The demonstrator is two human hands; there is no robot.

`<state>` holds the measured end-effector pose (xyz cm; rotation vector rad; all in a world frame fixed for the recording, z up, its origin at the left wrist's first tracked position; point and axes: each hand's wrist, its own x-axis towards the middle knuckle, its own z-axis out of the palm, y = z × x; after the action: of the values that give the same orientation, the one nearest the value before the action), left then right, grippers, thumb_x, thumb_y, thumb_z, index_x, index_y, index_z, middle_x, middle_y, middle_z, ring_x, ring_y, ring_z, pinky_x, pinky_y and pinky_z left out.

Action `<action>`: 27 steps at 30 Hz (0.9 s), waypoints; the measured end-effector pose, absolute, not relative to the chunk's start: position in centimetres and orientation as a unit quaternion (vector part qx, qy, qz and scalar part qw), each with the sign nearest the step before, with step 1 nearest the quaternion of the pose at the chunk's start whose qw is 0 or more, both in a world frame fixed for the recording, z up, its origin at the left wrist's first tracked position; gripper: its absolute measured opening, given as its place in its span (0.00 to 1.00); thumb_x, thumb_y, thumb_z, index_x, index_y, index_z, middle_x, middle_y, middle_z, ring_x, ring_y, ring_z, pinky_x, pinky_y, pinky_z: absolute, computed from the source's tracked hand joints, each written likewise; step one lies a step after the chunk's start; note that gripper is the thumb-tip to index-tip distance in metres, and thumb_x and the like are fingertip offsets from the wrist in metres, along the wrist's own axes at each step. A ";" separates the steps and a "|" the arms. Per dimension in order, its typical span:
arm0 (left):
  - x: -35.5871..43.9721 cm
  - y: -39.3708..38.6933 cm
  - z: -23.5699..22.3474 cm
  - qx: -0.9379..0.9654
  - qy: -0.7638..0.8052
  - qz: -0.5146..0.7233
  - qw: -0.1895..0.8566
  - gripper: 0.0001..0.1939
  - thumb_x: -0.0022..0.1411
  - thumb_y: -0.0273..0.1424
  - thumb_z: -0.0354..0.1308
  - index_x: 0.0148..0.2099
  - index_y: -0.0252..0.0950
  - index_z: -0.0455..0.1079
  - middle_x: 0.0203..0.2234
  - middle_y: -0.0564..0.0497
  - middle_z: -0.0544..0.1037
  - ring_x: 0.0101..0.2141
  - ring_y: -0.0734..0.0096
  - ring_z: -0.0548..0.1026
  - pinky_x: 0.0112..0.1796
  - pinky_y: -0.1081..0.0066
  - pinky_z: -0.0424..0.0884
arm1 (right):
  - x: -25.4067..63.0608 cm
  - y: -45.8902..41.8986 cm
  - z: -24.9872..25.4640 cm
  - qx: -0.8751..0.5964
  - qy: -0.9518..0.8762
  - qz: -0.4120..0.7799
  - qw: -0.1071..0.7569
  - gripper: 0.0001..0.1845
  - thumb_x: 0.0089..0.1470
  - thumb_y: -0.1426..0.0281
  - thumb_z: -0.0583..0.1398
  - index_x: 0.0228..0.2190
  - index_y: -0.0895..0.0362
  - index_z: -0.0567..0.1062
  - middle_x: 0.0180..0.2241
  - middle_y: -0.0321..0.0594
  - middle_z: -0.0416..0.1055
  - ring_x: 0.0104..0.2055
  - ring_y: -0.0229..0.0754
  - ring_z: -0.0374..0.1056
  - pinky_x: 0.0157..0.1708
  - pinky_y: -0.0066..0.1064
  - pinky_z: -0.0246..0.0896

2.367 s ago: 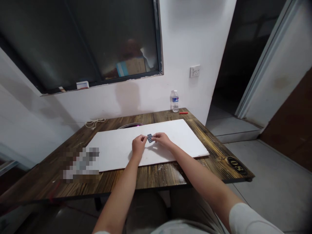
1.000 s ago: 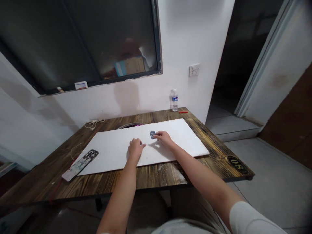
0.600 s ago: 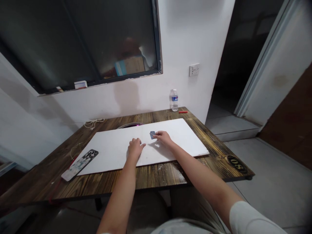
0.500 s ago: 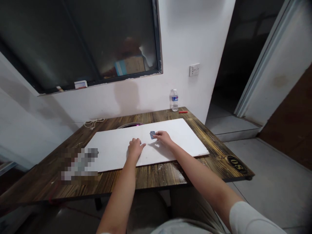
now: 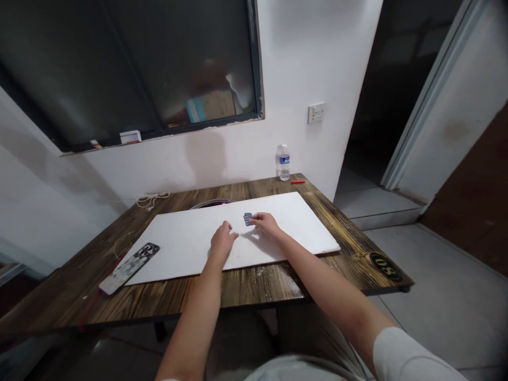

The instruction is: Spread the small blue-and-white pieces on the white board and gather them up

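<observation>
A small dark blue rectangular pack [image 5: 248,219] lies flat on a large white board [image 5: 186,248], near the board's middle. My right hand [image 5: 265,224] rests on the board with its fingertips at the pack's right edge. My left hand [image 5: 223,239] is just left of the pack and nearer to me, its fingers tilted up and touching nothing. A patterned phone [image 5: 129,268] lies beyond the board's left corner.
The board covers most of a dark wooden table [image 5: 254,288]. A water bottle [image 5: 283,163] and a red stick [image 5: 297,182] stand at the far edge, with a white cord [image 5: 151,200] and a round dish [image 5: 210,203] at the back.
My left hand has let go of the pack and moved back, then shifted slightly right with its fingers lifted. The pack stays at my right fingertips.
</observation>
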<state>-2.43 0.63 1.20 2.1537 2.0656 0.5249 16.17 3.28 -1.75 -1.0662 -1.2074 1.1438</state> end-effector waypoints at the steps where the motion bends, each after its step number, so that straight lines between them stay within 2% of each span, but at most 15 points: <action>1: -2.3 0.6 1.2 0.707 0.675 0.203 0.061 0.13 0.57 0.31 0.64 0.43 0.40 0.65 0.39 0.48 0.77 0.40 0.63 0.75 0.35 0.70 0.64 | 16.2 3.2 -1.7 -0.452 -0.510 0.483 0.550 0.14 0.35 0.62 0.68 0.25 0.59 0.76 0.23 0.37 0.73 0.24 0.36 0.63 0.28 0.31 0.58; 4: -2.0 0.7 1.1 0.695 0.654 0.286 0.085 0.14 0.55 0.26 0.65 0.43 0.40 0.66 0.32 0.53 0.76 0.33 0.68 0.74 0.31 0.72 0.64 | 16.2 3.2 -1.6 -0.456 -0.509 0.482 0.549 0.14 0.36 0.62 0.68 0.24 0.59 0.76 0.24 0.37 0.73 0.24 0.37 0.64 0.28 0.31 0.58; 7: -1.8 0.8 1.3 0.692 0.620 0.355 0.104 0.09 0.54 0.25 0.63 0.37 0.39 0.69 0.28 0.55 0.75 0.28 0.71 0.73 0.30 0.73 0.67 | 16.2 3.3 -1.6 -0.454 -0.513 0.482 0.546 0.15 0.36 0.61 0.68 0.24 0.59 0.76 0.23 0.37 0.73 0.24 0.37 0.64 0.28 0.31 0.58; 11: -1.6 0.7 1.5 0.727 0.543 0.413 0.078 0.04 0.57 0.25 0.60 0.30 0.38 0.71 0.29 0.52 0.78 0.32 0.69 0.75 0.37 0.70 0.71 | 16.0 3.6 -1.9 -0.455 -0.509 0.484 0.547 0.15 0.36 0.61 0.69 0.24 0.59 0.76 0.23 0.37 0.73 0.23 0.36 0.64 0.28 0.30 0.58; 17: -1.1 -0.4 2.3 0.756 0.512 0.406 0.031 0.07 0.63 0.28 0.56 0.37 0.40 0.76 0.40 0.48 0.80 0.45 0.63 0.76 0.49 0.61 0.71 | 15.7 3.7 -2.2 -0.455 -0.518 0.485 0.538 0.13 0.36 0.62 0.69 0.23 0.58 0.76 0.21 0.35 0.72 0.22 0.35 0.63 0.27 0.29 0.57; 20: -0.9 -0.9 2.6 0.763 0.516 0.388 0.008 0.08 0.65 0.30 0.55 0.38 0.40 0.76 0.42 0.47 0.80 0.47 0.61 0.75 0.51 0.58 0.70 | 15.6 3.4 -1.9 -0.455 -0.523 0.482 0.536 0.14 0.36 0.62 0.70 0.22 0.58 0.76 0.20 0.35 0.72 0.22 0.35 0.63 0.26 0.28 0.57; 27: -0.9 -0.9 2.1 0.790 0.485 0.374 -0.034 0.08 0.66 0.32 0.55 0.37 0.40 0.76 0.40 0.48 0.80 0.46 0.65 0.75 0.50 0.64 0.69 | 15.5 2.8 -1.3 -0.419 -0.513 0.521 0.538 0.17 0.34 0.59 0.71 0.22 0.58 0.76 0.21 0.35 0.73 0.23 0.35 0.63 0.28 0.29 0.57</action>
<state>-0.90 -0.89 2.15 2.5369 1.5574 1.2019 15.53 2.76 -1.28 -0.9968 -1.2201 1.2404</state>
